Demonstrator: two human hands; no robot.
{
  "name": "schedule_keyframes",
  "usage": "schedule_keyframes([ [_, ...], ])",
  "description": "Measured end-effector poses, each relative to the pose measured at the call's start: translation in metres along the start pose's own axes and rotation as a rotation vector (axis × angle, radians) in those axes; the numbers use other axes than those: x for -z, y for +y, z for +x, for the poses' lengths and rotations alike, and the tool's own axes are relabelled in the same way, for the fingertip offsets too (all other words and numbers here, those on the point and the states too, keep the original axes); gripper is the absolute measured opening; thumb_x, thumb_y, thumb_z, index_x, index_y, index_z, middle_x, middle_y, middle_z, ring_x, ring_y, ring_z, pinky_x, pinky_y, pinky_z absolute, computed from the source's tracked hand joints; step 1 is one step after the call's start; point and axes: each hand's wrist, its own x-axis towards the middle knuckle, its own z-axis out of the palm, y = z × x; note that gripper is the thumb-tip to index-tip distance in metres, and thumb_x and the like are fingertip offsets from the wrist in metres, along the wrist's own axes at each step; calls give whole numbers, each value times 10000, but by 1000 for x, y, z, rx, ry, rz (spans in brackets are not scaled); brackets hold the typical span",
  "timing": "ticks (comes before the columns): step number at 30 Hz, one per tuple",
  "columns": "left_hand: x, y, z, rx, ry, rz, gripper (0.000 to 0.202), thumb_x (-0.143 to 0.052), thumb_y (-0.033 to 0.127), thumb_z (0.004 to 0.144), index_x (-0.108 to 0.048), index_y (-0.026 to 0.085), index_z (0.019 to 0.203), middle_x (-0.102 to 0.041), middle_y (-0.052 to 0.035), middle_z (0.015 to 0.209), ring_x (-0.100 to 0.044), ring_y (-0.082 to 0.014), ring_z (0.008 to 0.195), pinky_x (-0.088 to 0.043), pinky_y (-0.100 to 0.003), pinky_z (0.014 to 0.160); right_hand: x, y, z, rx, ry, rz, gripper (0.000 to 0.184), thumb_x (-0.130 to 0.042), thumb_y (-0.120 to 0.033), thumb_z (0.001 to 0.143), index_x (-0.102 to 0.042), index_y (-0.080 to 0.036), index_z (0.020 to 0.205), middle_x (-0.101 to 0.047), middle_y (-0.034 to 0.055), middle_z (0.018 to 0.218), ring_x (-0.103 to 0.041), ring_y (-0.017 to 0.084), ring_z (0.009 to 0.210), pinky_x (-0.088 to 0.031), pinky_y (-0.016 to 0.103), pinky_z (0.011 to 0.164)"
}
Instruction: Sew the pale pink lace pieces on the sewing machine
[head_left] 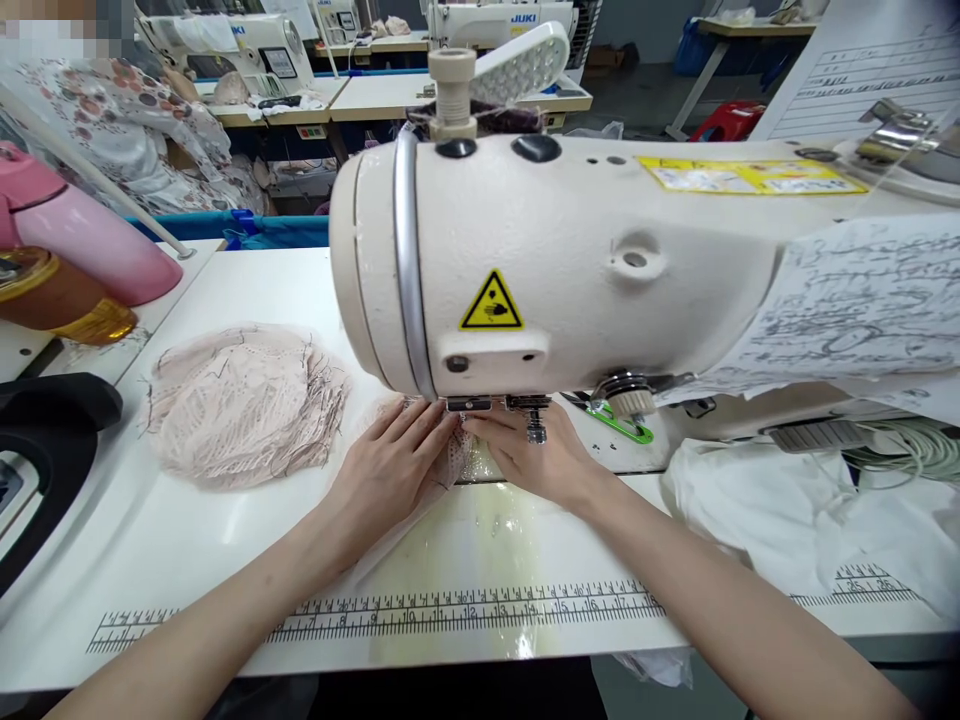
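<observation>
My left hand lies with its fingers stretched flat on a piece of pale pink lace fabric, close to the needle area of a sewing machine. From the other side, my right hand meets the same fabric, with thumb and fingertips closed on its edge. The machine head hides the needle and part of the right fingers. To the left sits a pile of pale pink lace pieces with dark loose threads. Green-handled thread snips lie beyond my right hand.
A printed ruler runs along the table's front. White cloth and a coil of pale cord are at right. A pink bottle and an amber bottle stand left. Another person's patterned sleeve shows behind.
</observation>
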Motion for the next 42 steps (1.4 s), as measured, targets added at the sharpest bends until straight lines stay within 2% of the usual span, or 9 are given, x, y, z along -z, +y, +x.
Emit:
schedule_keyframes([
  [5, -4, -1, -1, 7, 13, -27, 468, -391, 259, 975, -456, 156, 1427, -520, -103, 1430, -502, -278, 1310, -373, -477, 1122, 3, -2, 3, -72, -105, -86, 292, -456, -158, 876, -701, -242, 1011, -730, 43, 884, -629, 193, 745, -422, 307, 638],
  [11, -4, -1, -2, -12, 35, -5, 466, -387, 242, 972, -461, 145, 1422, -517, -103, 1433, -490, -277, 1321, -351, -465, 1137, 4, -5, -1, -114, -231, -182, 388, -371, -181, 924, -617, -236, 1219, -727, 81, 883, -638, 234, 774, -376, 322, 595],
  [14, -3, -1, -1, -16, 53, -12, 470, -408, 245, 967, -462, 130, 1420, -528, -116, 1420, -496, -286, 1314, -366, -474, 1124, 2, -5, -4, -120, -248, -179, 375, -398, -222, 934, -602, -251, 1247, -726, 88, 919, -640, 244, 802, -373, 324, 622],
  [19, -1, 0, 0, -31, 62, 27, 459, -410, 243, 978, -471, 108, 1412, -552, -123, 1395, -517, -292, 1290, -400, -472, 1095, 6, -7, -2, -187, -406, -127, 413, -330, -223, 960, -557, -263, 1303, -708, 101, 987, -612, 234, 826, -354, 322, 656],
  [23, -2, 0, -1, -35, 62, 51, 455, -398, 237, 982, -468, 107, 1412, -549, -118, 1400, -514, -285, 1293, -390, -467, 1104, 9, -7, 3, -196, -472, -118, 413, -338, -221, 946, -564, -268, 1288, -703, 82, 931, -585, 218, 792, -338, 324, 682],
  [30, -2, 0, -1, -40, 44, 98, 447, -371, 256, 993, -479, 112, 1402, -535, -95, 1418, -515, -272, 1292, -366, -447, 1124, 7, -6, 3, -196, -461, -106, 392, -376, -211, 918, -612, -262, 1226, -712, 83, 948, -600, 234, 829, -371, 349, 719],
  [34, 1, 1, 0, -36, 31, 98, 447, -393, 255, 986, -492, 98, 1392, -541, -116, 1408, -509, -287, 1296, -370, -459, 1116, 6, -4, 1, -263, -413, -78, 386, -397, -243, 922, -625, -272, 1232, -707, 105, 976, -601, 276, 885, -412, 413, 764],
  [39, 1, 2, 0, -37, 42, 83, 443, -386, 238, 984, -499, 89, 1385, -555, -131, 1391, -518, -292, 1286, -387, -468, 1099, -6, 5, -5, -360, -407, 19, 485, -254, -203, 967, -570, -282, 1325, -693, 133, 1051, -605, 293, 912, -446, 481, 783],
  [42, -1, 2, 0, -34, 55, 63, 444, -376, 240, 989, -498, 82, 1385, -550, -145, 1393, -523, -292, 1281, -395, -470, 1089, -21, 11, -7, -461, -349, 130, 446, -306, -382, 992, -519, -294, 1374, -663, 121, 1145, -599, 316, 1004, -452, 490, 843],
])
